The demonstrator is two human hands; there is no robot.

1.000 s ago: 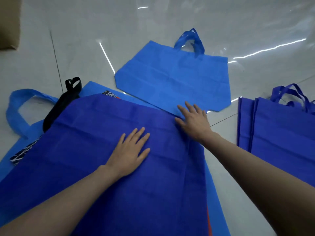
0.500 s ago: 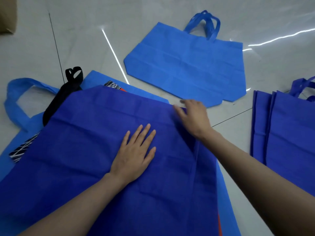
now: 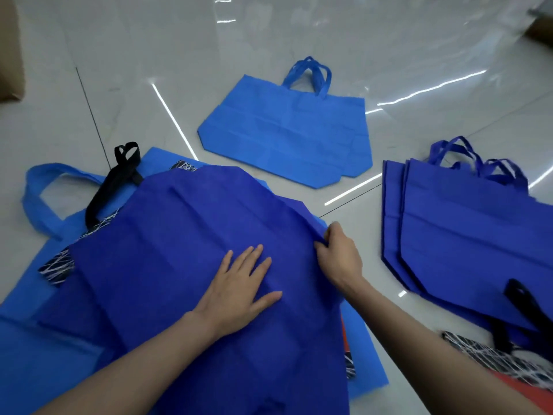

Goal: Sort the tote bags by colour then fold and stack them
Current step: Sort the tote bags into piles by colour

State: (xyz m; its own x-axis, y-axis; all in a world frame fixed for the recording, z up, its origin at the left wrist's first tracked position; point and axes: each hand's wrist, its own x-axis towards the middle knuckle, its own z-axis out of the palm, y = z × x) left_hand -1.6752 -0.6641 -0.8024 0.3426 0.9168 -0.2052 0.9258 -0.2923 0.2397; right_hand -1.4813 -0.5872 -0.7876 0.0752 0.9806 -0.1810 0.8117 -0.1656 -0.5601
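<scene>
A dark blue tote bag [image 3: 185,265] lies spread on top of a pile on the floor. My left hand [image 3: 239,292] presses flat on its middle, fingers straight. My right hand [image 3: 338,256] pinches the bag's right edge, which is lifted into a fold. Beneath it lie a black-and-white patterned bag [image 3: 57,265] with a black handle [image 3: 119,181] and a light blue bag [image 3: 39,339]. A single light blue tote [image 3: 287,133] lies flat farther off. A stack of dark blue totes [image 3: 466,244] sits on the right.
Glossy grey floor tiles [image 3: 134,85] surround the bags. A cardboard box [image 3: 10,49] stands at the far left edge, another brown object [image 3: 541,28] at the top right. A patterned bag with red and a black handle [image 3: 514,363] lies at the lower right.
My right hand went from lying flat at the bag's far right corner to gripping its right edge and drawing it toward me. The camera tilted up and right; my left hand stayed pressed down.
</scene>
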